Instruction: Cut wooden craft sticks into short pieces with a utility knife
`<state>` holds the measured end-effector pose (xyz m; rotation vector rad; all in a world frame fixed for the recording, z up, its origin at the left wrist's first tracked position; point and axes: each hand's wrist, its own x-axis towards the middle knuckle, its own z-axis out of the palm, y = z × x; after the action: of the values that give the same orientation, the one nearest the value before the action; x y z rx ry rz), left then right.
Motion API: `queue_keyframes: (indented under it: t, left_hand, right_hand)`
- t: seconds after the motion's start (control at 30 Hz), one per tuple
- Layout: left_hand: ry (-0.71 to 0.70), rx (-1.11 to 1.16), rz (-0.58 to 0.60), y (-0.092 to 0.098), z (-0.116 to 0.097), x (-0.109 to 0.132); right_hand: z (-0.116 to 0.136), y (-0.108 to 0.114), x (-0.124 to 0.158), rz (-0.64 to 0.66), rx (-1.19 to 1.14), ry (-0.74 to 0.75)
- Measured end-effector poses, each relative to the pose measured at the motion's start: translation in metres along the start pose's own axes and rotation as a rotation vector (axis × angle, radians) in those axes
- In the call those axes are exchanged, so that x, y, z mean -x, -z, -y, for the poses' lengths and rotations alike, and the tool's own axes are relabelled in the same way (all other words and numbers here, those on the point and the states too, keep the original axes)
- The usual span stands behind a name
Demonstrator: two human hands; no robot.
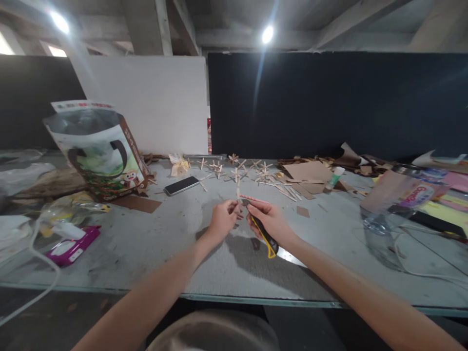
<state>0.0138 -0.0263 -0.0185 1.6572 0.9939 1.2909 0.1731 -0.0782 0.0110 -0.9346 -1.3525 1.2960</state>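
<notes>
My left hand (226, 215) is closed, pinching a thin pale strip (239, 189) that stands nearly upright from the fingertips. My right hand (269, 222) is wrapped round a black and yellow utility knife (268, 236), its handle end slanting down toward me. The knife's front end is close to the left fingertips and the foot of the strip; I cannot tell whether it touches. A thin red stick (256, 199) shows just beyond the right fingers; whether it lies on the table or is held is unclear. Behind the hands lie several small crossed-strip pieces (237, 174).
A phone (182, 185) lies at the left, near a large printed bag (98, 151). Left of these is a purple power strip (75, 246). Cardboard sheets (307, 171), a glue stick (334, 179) and a clear plastic bottle (383, 234) are at the right.
</notes>
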Motion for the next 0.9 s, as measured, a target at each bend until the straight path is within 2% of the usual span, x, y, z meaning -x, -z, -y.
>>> queue_keyframes:
  t: [0.17,0.27,0.57,0.73,0.9]
  left_hand:
    - [-0.003,0.02,-0.04,0.004,-0.002,-0.001]
    - [-0.034,-0.015,-0.028,0.006,-0.003,-0.001]
    - [-0.21,-0.261,0.075,0.01,-0.008,0.002]
    - [-0.183,-0.263,0.083,0.011,-0.01,0.002]
    - [-0.137,-0.151,0.064,0.009,-0.015,0.003]
  right_hand:
    - [-0.003,0.006,-0.003,-0.245,0.381,0.296]
    - [-0.004,0.011,-0.007,-0.324,0.489,0.367]
    - [-0.01,0.02,-0.015,-0.362,0.378,0.184]
    - [-0.012,0.02,-0.015,-0.303,0.302,0.097]
    - [-0.016,0.017,-0.012,-0.289,0.264,0.1]
